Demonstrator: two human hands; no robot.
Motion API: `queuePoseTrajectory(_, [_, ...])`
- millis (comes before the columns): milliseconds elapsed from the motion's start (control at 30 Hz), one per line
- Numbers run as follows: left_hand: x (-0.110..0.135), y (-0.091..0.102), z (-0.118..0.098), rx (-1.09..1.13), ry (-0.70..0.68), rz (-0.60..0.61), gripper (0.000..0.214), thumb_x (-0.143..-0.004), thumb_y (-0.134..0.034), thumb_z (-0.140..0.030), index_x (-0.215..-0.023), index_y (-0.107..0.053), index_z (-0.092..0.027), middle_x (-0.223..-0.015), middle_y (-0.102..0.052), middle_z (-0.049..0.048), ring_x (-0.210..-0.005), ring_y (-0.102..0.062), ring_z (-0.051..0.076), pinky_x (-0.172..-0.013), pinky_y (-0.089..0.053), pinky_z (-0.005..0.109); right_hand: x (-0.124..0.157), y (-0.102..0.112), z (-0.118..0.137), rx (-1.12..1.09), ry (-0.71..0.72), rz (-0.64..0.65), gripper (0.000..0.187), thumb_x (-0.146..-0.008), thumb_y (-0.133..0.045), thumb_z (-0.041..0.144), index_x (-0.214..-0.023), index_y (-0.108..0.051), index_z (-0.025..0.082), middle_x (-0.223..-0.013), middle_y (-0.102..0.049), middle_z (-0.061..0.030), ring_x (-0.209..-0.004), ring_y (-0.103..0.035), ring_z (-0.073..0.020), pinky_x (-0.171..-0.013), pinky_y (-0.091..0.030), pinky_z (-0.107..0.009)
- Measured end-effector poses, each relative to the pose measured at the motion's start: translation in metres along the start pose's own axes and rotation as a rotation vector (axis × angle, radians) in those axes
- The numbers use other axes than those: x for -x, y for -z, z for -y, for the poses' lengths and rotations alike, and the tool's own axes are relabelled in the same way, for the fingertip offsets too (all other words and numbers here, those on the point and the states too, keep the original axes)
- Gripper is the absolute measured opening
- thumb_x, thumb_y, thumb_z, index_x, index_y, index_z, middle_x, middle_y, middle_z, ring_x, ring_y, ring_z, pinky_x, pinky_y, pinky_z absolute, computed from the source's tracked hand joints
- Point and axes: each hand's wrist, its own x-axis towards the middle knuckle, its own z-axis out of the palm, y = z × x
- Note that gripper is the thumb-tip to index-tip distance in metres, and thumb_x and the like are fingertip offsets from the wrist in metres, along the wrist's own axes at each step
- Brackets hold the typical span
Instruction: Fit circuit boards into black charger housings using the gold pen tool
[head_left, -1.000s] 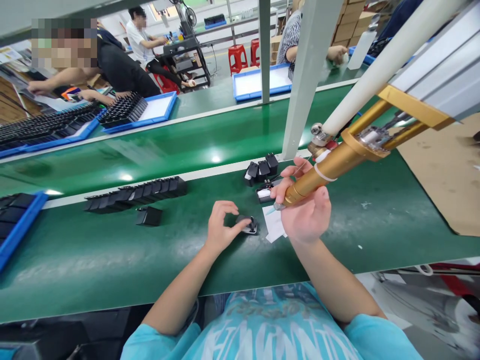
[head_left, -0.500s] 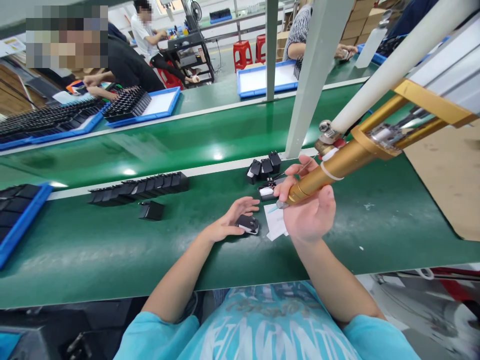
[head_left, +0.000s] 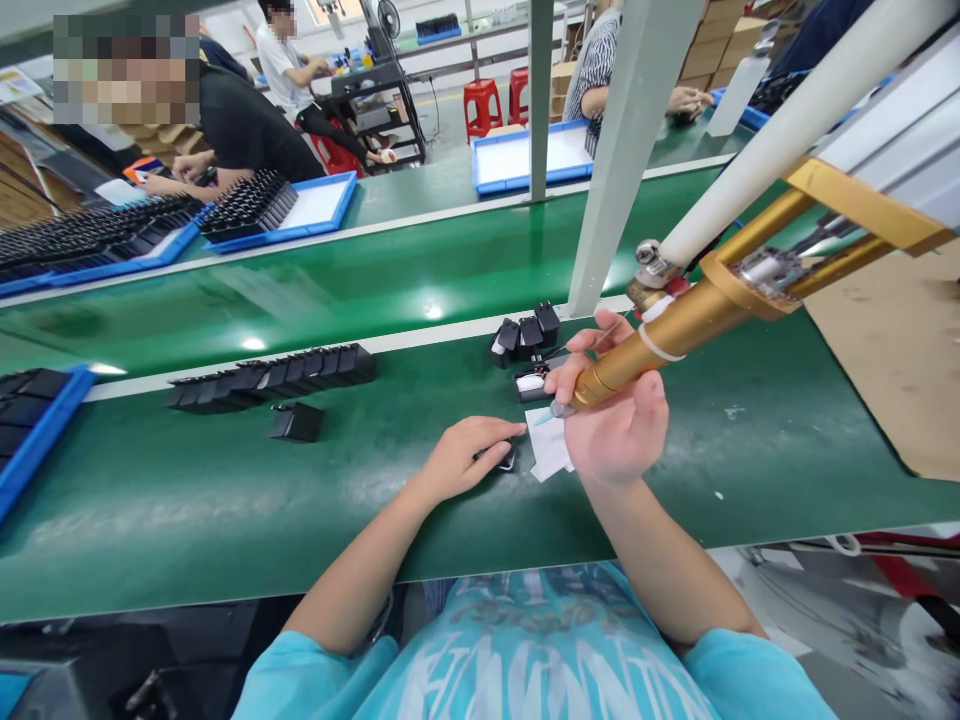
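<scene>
Adapter [head_left: 504, 458], small and black, flat on the green desk [head_left: 225, 500] just left of a white paper scrap [head_left: 549, 447], mostly covered, long axis not to be told. Left hand [head_left: 465, 460] laid palm-down over it, fingers curled around it, forearm running back toward the body. Right hand [head_left: 616, 420] raised, palm up, grip closed around the gold tool [head_left: 637, 355], long axis slanting from upper right down to a tip at lower left, above the paper.

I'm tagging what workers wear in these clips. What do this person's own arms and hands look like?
Both hands are bare: left hand, right hand, no gloves, rings or watch showing. The forearms are uncovered. Short light-blue T-shirt sleeves end above the elbows; the shirt front carries pale lettering.
</scene>
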Motion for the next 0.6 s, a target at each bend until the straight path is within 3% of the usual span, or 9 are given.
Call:
queuePoseTrajectory(133, [0.002, -0.003, 0.004, -0.083, -0.112, -0.014, 0.027, -0.093, -0.054, -0.025, -0.118, -0.065, -0.024, -0.101, -0.074, 0.0046, -0.092, -0.070, 0.016, -0.084, -0.054, 0.029, 0.000, 0.001, 0.000, -0.002, -0.004, 0.000, 0.040, -0.085, -0.051, 0.054, -0.110, -0.062, 0.024, -0.094, -0.060, -0.0024, -0.052, -0.052, -0.0081, -0.057, -0.050, -0.030])
queuePoseTrajectory(300, [0.006, -0.004, 0.004, -0.122, -0.179, -0.006, 0.020, -0.092, -0.057, -0.021, -0.111, -0.064, -0.021, -0.105, -0.073, 0.0051, -0.095, -0.070, 0.015, -0.082, -0.055, 0.025, -0.001, 0.002, 0.000, -0.014, -0.012, 0.000, 0.040, -0.084, -0.052, 0.053, -0.109, -0.062, 0.023, -0.093, -0.059, -0.0023, -0.053, -0.052, -0.0081, -0.056, -0.050, -0.029])
queuePoseTrajectory(500, [0.010, -0.018, -0.002, -0.410, -0.162, 0.045, 0.030, -0.090, -0.060, -0.038, -0.113, -0.060, -0.018, -0.121, -0.067, 0.0106, -0.105, -0.066, 0.025, -0.084, -0.057, 0.039, -0.002, 0.001, -0.001, 0.025, -0.027, -0.030, 0.043, -0.081, -0.052, 0.056, -0.109, -0.059, 0.024, -0.092, -0.059, -0.0022, -0.051, -0.050, -0.0084, -0.056, -0.049, -0.030])
queuePoseTrajectory(600, [0.014, -0.026, 0.000, -0.464, -0.145, 0.031, 0.028, -0.093, -0.056, -0.036, -0.116, -0.060, -0.020, -0.127, -0.064, 0.0106, -0.112, -0.063, 0.025, -0.091, -0.055, 0.041, -0.002, 0.001, -0.001, 0.039, -0.033, -0.032, 0.044, -0.081, -0.051, 0.057, -0.109, -0.059, 0.025, -0.091, -0.058, -0.0021, -0.050, -0.049, -0.0084, -0.055, -0.049, -0.030])
